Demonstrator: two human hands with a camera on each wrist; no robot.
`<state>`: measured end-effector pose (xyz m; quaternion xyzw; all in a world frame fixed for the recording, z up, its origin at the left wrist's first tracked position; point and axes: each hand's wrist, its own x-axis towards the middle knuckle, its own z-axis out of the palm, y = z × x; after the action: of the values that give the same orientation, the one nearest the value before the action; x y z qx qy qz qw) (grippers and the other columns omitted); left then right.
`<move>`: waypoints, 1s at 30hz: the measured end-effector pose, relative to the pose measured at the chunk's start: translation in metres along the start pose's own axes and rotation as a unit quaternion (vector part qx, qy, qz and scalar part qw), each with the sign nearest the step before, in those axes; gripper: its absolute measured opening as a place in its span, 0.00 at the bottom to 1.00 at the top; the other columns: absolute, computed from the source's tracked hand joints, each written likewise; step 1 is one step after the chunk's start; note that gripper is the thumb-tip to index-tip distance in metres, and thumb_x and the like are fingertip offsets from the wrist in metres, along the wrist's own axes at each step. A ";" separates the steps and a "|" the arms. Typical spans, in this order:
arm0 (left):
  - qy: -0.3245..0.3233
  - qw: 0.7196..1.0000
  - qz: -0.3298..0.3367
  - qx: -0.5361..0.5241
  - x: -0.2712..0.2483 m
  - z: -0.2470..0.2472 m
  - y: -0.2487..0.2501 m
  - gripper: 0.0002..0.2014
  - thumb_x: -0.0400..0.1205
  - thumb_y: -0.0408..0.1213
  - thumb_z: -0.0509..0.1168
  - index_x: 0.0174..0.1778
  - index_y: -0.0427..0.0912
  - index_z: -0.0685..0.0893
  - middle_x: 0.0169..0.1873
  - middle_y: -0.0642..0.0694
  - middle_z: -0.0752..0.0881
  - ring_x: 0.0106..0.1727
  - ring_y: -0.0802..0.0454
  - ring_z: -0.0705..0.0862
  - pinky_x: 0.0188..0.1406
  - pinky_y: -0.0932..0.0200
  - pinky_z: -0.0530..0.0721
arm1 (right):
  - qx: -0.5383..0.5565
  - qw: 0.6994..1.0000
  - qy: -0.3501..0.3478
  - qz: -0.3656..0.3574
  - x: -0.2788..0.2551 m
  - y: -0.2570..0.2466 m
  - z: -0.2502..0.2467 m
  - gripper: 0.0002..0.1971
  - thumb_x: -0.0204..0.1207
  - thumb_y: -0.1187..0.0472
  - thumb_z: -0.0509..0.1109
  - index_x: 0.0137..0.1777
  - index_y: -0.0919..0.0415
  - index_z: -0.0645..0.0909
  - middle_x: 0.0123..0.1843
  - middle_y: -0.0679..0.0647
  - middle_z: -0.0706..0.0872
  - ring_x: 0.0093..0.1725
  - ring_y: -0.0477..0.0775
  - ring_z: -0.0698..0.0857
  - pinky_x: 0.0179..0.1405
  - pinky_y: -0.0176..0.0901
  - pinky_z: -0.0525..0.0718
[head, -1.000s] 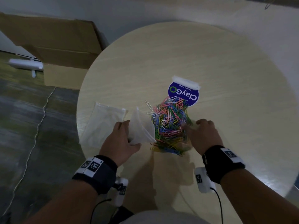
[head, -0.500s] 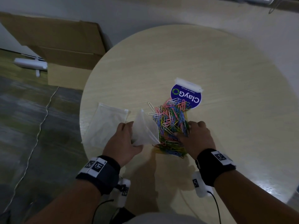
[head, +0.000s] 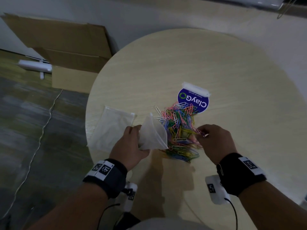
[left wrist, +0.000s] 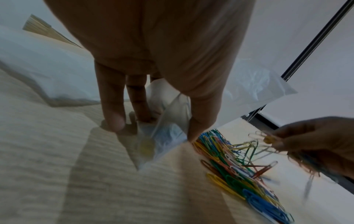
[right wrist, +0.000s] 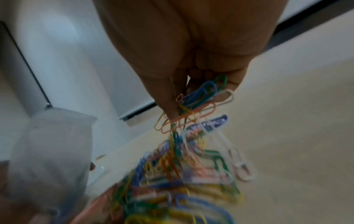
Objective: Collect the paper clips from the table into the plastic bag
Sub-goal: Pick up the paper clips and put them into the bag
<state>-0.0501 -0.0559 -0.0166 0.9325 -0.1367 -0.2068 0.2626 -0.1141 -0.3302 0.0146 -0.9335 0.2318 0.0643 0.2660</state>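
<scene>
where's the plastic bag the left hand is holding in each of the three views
Head: plastic bag at centre, gripped by the left hand.
Left wrist: centre, bag between thumb and fingers.
Right wrist: pale shape at left edge.
Shared landmark: the paper clips beside it.

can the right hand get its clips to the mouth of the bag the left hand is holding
Probably yes: the right hand pinches a bunch of clips just across the pile from the plastic bag, which the left hand holds; nothing stands between.

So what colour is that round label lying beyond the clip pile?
Dark blue round label with white lettering; clearest in the head view.
</scene>
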 end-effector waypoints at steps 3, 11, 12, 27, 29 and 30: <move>-0.005 1.000 -0.004 0.002 0.000 0.000 0.000 0.41 0.70 0.50 0.78 0.77 0.51 0.66 0.63 0.49 0.70 0.54 0.43 0.84 0.49 0.46 0.85 | -0.012 0.999 0.006 -0.040 -0.002 -0.014 -0.017 0.10 0.71 0.54 0.74 0.51 0.48 0.89 0.46 0.51 0.89 0.45 0.56 0.86 0.44 0.41 0.77; -0.005 1.000 -0.024 0.001 0.000 -0.001 0.003 0.42 0.69 0.47 0.78 0.77 0.49 0.66 0.64 0.48 0.70 0.53 0.41 0.85 0.47 0.50 0.83 | 0.102 0.987 0.028 -0.122 -0.019 -0.071 -0.043 0.10 0.68 0.57 0.79 0.48 0.46 0.86 0.39 0.43 0.89 0.37 0.43 0.86 0.41 0.37 0.79; -0.005 1.000 -0.022 0.003 0.000 0.000 0.002 0.42 0.69 0.46 0.78 0.77 0.49 0.66 0.65 0.48 0.70 0.53 0.41 0.85 0.46 0.51 0.83 | 0.118 0.985 0.020 -0.127 -0.020 -0.077 -0.042 0.10 0.67 0.59 0.79 0.46 0.46 0.85 0.37 0.44 0.89 0.36 0.42 0.85 0.40 0.36 0.80; 0.002 1.000 -0.008 -0.014 0.002 0.001 -0.001 0.39 0.68 0.48 0.77 0.74 0.53 0.68 0.61 0.49 0.72 0.51 0.40 0.86 0.44 0.51 0.83 | 0.160 0.966 -0.119 -0.161 -0.010 -0.099 -0.025 0.17 0.71 0.64 0.74 0.58 0.48 0.87 0.47 0.43 0.91 0.46 0.32 0.85 0.45 0.18 0.75; 0.001 1.000 -0.012 -0.019 0.002 0.001 -0.001 0.40 0.68 0.47 0.77 0.76 0.52 0.68 0.63 0.49 0.72 0.54 0.41 0.85 0.45 0.54 0.80 | 0.198 0.970 -0.067 -0.121 -0.010 -0.079 -0.030 0.13 0.73 0.62 0.74 0.54 0.46 0.88 0.46 0.39 0.90 0.46 0.30 0.86 0.46 0.20 0.76; -0.001 1.000 -0.010 -0.024 0.002 0.001 -0.002 0.41 0.68 0.47 0.78 0.77 0.52 0.67 0.64 0.50 0.72 0.55 0.42 0.84 0.46 0.54 0.80 | 0.195 0.976 -0.041 -0.092 -0.010 -0.065 -0.029 0.11 0.73 0.60 0.75 0.52 0.46 0.88 0.45 0.39 0.91 0.45 0.33 0.87 0.46 0.25 0.78</move>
<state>-0.0484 -0.0553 -0.0189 0.9270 -0.1223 -0.2141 0.2827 -0.0925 -0.2922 0.0721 -0.8777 0.1419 0.0314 0.4566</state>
